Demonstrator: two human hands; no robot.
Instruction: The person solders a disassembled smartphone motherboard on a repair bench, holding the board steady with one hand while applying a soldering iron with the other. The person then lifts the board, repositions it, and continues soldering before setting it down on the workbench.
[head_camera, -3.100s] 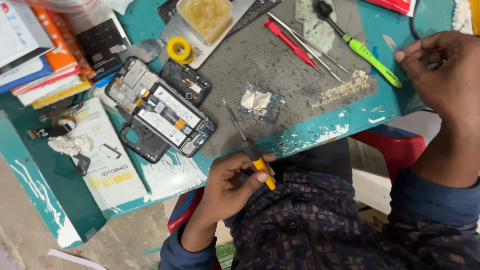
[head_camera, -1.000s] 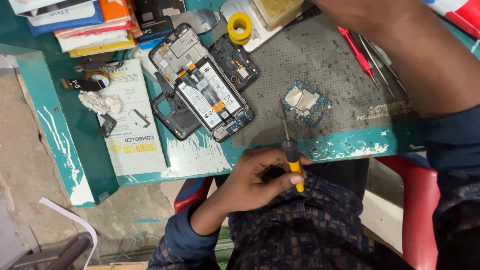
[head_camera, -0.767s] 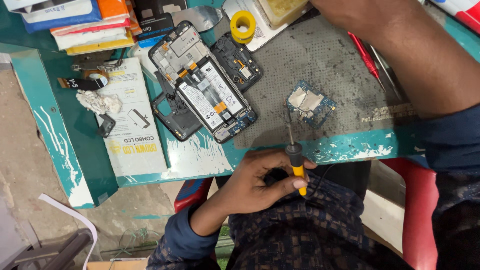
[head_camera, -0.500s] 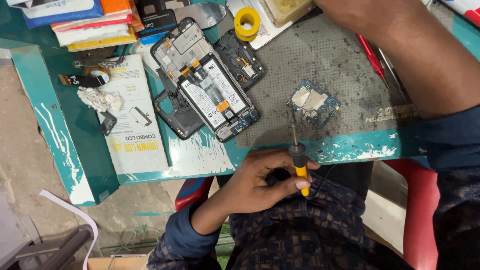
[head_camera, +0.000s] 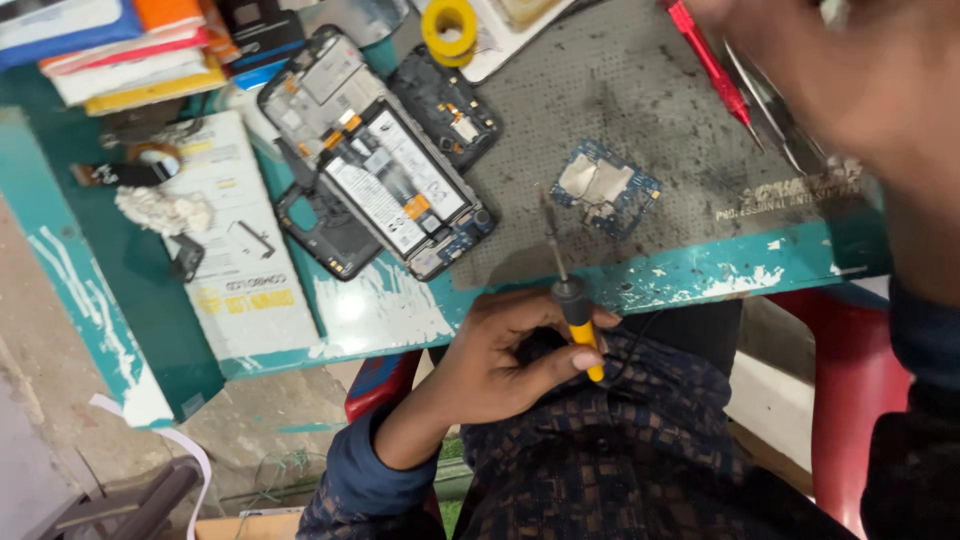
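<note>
The teal workbench (head_camera: 150, 300) carries a grey work mat (head_camera: 640, 110), with an opened phone (head_camera: 385, 190) at ten o'clock from a small blue circuit board (head_camera: 605, 187). At six o'clock of the board, the left hand (head_camera: 500, 365) has its fingers clamped on a yellow-handled soldering iron (head_camera: 572, 300), tip pointing toward twelve. The right hand (head_camera: 830, 70) is blurred near two o'clock; its fingers cannot be told, perhaps loosely spread.

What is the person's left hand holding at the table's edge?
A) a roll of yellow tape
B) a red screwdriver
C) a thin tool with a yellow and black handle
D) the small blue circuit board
C: the left hand grips a thin tool with a yellow and black handle, its metal tip pointing toward the small blue circuit board on the grey mat.
</note>
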